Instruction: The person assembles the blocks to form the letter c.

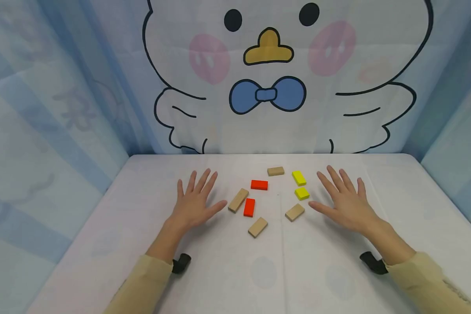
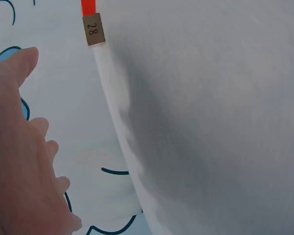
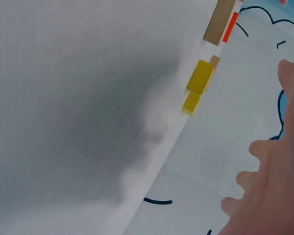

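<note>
Left hand (image 1: 194, 207), right hand (image 1: 348, 207): fingers (image 1: 210, 184) spread, gripping nothing | I worry: left thumb (image 1: 216, 209), sweeping inward, may knock the long wooden block (image 1: 238, 200)

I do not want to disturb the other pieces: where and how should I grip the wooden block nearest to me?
Probably pinch that wooden block across the middle of its two long sides, coming from above and near left with the left hand. It lies flat, its length slanting from near left to far right, and the nearer red block lies apart, leaving finger room.
</note>
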`<state>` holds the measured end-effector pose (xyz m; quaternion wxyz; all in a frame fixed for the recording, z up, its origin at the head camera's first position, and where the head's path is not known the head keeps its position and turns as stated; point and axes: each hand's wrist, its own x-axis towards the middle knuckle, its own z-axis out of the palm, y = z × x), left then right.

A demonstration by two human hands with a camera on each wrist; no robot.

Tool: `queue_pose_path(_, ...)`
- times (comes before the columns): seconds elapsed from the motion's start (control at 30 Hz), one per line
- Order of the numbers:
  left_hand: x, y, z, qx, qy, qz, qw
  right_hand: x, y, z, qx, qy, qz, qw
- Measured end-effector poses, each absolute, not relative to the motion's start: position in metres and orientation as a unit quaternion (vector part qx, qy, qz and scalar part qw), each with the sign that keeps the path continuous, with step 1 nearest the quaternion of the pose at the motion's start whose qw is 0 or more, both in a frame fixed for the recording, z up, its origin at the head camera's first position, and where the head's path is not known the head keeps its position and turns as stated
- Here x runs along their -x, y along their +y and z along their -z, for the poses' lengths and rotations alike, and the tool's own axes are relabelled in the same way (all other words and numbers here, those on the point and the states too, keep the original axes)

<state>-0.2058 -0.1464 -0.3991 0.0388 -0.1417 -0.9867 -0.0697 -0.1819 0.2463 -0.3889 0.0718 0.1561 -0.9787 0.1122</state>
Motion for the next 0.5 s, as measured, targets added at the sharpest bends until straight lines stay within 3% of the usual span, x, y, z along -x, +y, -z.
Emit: queue_pose_path(0.5,0.211,-0.130,0.402,0.157,-0.975,0.146,0.052,0.196,0.202,0.393,-0.171,-0.971,-0.152,0.064)
